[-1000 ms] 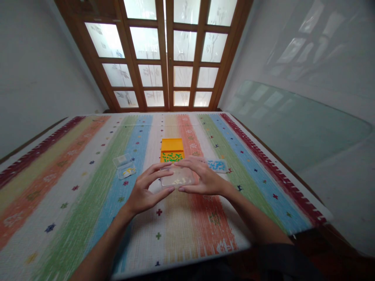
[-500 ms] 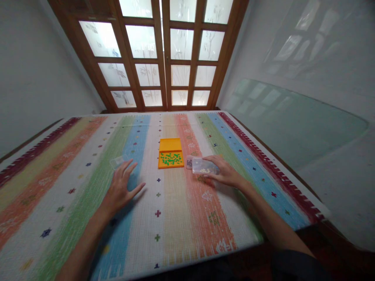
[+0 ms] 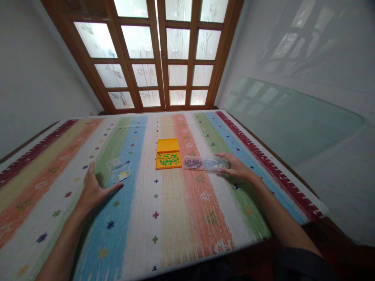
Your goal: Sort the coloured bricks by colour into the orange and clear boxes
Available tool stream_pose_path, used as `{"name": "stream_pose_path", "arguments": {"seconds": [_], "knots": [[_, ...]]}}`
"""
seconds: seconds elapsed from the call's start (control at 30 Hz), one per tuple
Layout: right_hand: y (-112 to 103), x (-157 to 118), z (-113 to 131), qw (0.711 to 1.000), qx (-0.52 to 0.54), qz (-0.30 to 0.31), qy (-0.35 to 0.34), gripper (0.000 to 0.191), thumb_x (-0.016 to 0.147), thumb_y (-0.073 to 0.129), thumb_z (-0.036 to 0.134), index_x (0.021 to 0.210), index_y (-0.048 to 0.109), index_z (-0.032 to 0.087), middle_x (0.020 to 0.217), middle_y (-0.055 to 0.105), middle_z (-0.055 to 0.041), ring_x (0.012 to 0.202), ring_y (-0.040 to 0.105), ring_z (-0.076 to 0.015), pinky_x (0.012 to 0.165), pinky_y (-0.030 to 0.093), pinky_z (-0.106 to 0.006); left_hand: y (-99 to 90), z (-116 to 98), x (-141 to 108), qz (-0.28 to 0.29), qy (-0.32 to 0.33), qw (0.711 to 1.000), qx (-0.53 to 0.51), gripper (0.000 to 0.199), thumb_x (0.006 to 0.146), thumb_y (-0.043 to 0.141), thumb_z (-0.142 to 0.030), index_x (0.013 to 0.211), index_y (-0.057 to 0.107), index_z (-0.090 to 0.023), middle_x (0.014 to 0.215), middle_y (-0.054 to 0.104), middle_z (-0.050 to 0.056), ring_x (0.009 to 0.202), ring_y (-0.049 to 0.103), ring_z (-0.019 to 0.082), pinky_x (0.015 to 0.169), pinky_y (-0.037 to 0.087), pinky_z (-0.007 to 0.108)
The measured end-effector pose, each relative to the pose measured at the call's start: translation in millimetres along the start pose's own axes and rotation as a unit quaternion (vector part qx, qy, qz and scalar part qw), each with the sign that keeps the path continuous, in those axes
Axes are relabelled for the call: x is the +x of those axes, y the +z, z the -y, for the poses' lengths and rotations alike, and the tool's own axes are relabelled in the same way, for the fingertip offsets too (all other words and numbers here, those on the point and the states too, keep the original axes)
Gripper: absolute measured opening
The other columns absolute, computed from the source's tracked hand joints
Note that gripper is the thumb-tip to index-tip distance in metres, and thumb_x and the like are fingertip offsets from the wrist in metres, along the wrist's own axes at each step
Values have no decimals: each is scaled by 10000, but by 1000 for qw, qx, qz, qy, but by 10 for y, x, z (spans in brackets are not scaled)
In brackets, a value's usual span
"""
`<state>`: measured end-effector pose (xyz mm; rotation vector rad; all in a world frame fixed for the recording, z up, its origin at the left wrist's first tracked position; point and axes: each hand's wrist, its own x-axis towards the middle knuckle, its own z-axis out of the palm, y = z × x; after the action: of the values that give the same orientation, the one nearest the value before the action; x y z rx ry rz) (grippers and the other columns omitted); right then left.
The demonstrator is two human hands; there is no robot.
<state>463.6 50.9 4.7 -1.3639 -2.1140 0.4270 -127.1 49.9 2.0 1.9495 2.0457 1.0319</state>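
Observation:
My left hand (image 3: 95, 191) is spread with nothing in it, its thumb and index finger either side of the near left of an open clear box (image 3: 120, 171) that holds yellow and white pieces. My right hand (image 3: 233, 167) grips the right end of a clear box (image 3: 215, 164) with pale pieces in it. Left of that box, and close against it, lies a pinkish clear box (image 3: 193, 163) of dark pieces. An open orange case (image 3: 168, 146) with small green pieces lies in the middle.
A striped, patterned cloth (image 3: 172, 218) covers the table. Beyond its far edge stands a wooden door (image 3: 162, 62) with frosted panes. White walls rise on both sides, and a pale glass panel (image 3: 290, 117) leans at the right.
My left hand has moved left and opened wider, uncovering the clear box of yellow pieces. My right hand and its box have shifted right, uncovering the dark pieces.

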Motion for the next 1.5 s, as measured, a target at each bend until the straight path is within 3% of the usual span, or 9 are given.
{"name": "stream_pose_path", "arguments": {"seconds": [0.23,0.4,0.53,0.67,0.9,1.07,1.23,1.37,1.5], "knots": [[25,63,-27,1000,11,27,1,615,829,770,410,1409,642,252,1359,703,-137,1237,679,-348,1090,536,-553,57,-68,87,57,-33,995,-81,1265,617,901,-504,1589,191,-116,1639,372,368,1501,410,557,1148,406,762],[20,59,-31,999,6,33,4,620,826,781,432,1408,643,267,1353,708,-125,1235,678,-340,1085,532,-540,103,-57,166,63,-59,989,-117,1156,571,918,-468,1508,317,-154,1416,640,288,1388,573,516,1046,543,691],[31,51,-34,1000,9,28,8,606,839,770,446,1403,641,266,1356,704,-130,1232,677,-336,1082,530,-536,120,-38,209,73,-66,985,-144,1045,567,920,-495,1434,415,-201,1260,742,180,1328,631,475,1101,497,693],[43,53,-31,1000,4,28,6,612,836,768,464,1397,637,257,1349,701,-136,1231,675,-344,1084,526,-549,130,-23,218,80,-59,981,-168,919,561,924,-479,1335,489,-238,1222,757,142,1331,635,448,1164,441,686],[62,46,-3,1000,-10,24,7,619,852,757,511,1401,622,259,1362,678,-136,1247,660,-338,1100,518,-534,127,-47,139,60,-53,965,-250,673,594,910,-461,1114,535,-260,1184,733,131,1149,745,366,1091,559,591],[64,44,50,999,-35,-22,-11,685,821,800,539,1422,599,277,1451,602,-140,1357,573,-356,1170,444,-580,80,-161,80,19,-31,963,-266,548,670,902,-424,1066,559,-262,1167,759,100,1031,777,330,979,625,576],[76,126,359,994,-63,-66,-52,637,856,790,534,1418,606,298,1487,563,-149,1382,523,-388,1170,393,-651,79,-381,41,5,11,958,-286,560,636,931,-410,1066,607,-253,1010,783,77,937,787,320,937,654,585],[199,251,816,986,-51,-80,-134,614,881,792,515,1423,600,299,1459,579,-147,1371,522,-376,1164,395,-629,87,-699,-35,26,61,952,-299,518,674,928,-403,1082,652,-245,1190,780,118,994,789,296,957,667,523],[430,377,1309,967,3,-73,-245,707,917,776,495,1529,486,293,1461,580,-155,1352,546,-340,1125,456,-569,103,-1058,-167,37,156,942,-296,419,757,890,-394,1077,677,-228,1187,798,111,1091,780,285,993,656,489]]}}
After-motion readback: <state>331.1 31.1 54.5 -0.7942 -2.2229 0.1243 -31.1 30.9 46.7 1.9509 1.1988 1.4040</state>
